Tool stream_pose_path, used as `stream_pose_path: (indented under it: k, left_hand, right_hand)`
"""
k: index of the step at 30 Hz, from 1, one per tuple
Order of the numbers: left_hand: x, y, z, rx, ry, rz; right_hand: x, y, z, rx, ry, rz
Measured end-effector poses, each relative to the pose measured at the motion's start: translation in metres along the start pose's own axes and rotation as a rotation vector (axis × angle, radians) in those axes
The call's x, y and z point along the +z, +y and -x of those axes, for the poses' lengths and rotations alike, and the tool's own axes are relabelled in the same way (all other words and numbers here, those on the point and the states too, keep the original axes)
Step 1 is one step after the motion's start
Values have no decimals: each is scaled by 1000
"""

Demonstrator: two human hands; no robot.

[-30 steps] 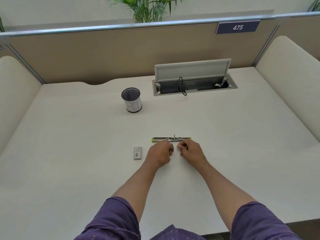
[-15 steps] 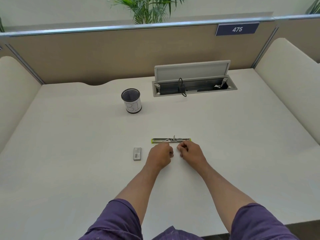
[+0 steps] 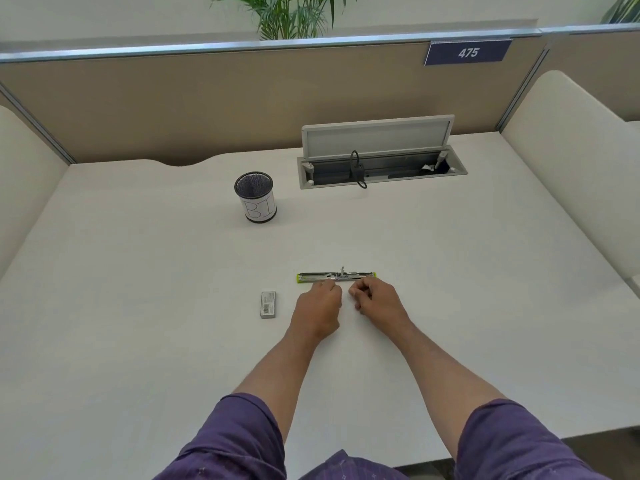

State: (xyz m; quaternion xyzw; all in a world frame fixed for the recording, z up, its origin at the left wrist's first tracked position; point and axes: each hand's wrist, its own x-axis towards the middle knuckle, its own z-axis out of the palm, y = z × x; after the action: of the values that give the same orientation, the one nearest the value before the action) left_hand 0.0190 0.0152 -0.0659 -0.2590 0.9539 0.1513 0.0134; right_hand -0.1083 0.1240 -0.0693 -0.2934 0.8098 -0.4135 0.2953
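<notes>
A long metal stapler (image 3: 318, 276) with lime-green ends lies opened flat across the middle of the white desk (image 3: 138, 341). My left hand (image 3: 318, 306) sits just in front of it with fingers curled under, knuckles touching its near edge. My right hand (image 3: 375, 299) is beside it, also curled, with thumb and forefinger pressed together near the stapler's middle. The two hands almost meet. Nothing shows between the fingers, and the fingertips are hidden. A small grey staple box (image 3: 268, 304) lies flat to the left of my left hand.
A black mesh pen cup (image 3: 255, 197) with a white paper label stands further back on the left. Behind it to the right, a cable hatch (image 3: 381, 164) in the desk has its lid raised. Padded side panels (image 3: 571, 168) and a tan partition enclose the desk.
</notes>
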Motion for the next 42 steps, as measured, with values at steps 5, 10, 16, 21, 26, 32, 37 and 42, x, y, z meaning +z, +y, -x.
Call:
stream_pose_path:
  k: [5, 10, 16, 21, 26, 32, 37, 42]
  left_hand:
    - [4, 3, 7, -11, -27, -114]
    - [0, -6, 0, -135, -41, 193]
    - [-17, -22, 3, -378, 47, 1101]
    - [-22, -22, 10, -362, -35, 1402]
    - [-16, -29, 13, -477, -24, 1576]
    - [-16, -30, 16, -450, -40, 1460]
    - [-15, -29, 16, -500, 67, 1396]
    - [-11, -28, 17, -511, 96, 1392]
  right_hand:
    - [1, 0, 0, -14, 3, -7]
    - [-2, -1, -1, -17, -13, -38]
    - [-1, -13, -3, -41, -43, -273]
    - [10, -23, -6, -70, -63, -343]
    - [9, -21, -5, -111, -166, -271]
    - [3, -19, -3, -92, -132, -203]
    - [6, -15, -4, -81, -107, 123]
    - [10, -20, -2, -251, -202, 434]
